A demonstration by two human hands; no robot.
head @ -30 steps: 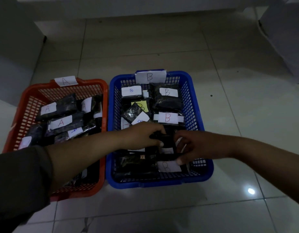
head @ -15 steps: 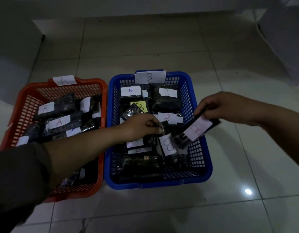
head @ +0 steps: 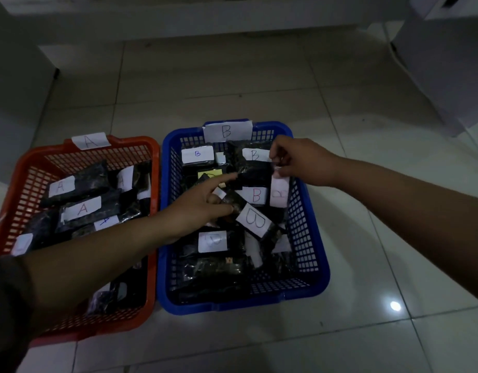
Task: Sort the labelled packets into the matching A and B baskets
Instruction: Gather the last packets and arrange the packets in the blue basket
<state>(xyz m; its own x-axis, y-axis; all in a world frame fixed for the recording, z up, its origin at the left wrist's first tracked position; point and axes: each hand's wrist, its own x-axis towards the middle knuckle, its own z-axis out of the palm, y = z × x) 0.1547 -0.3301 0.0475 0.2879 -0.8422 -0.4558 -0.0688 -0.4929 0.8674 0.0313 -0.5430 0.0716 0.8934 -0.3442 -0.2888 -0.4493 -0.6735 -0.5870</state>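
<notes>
Over the blue basket (head: 317, 267), the right hand (head: 299, 161) pinches a B-labelled packet (head: 279, 193) by its top edge between thumb and fingertips; the packet hangs long axis vertical, label facing the camera, against the right wall. Lower it flat onto the pile before releasing. The left hand (head: 202, 208) rests on another packet (head: 252, 219), index finger extended; whether it grips cannot be determined.

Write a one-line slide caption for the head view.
Right hand pinches a B-labelled packet over the blue basket; left hand reaches among packets inside.
</notes>
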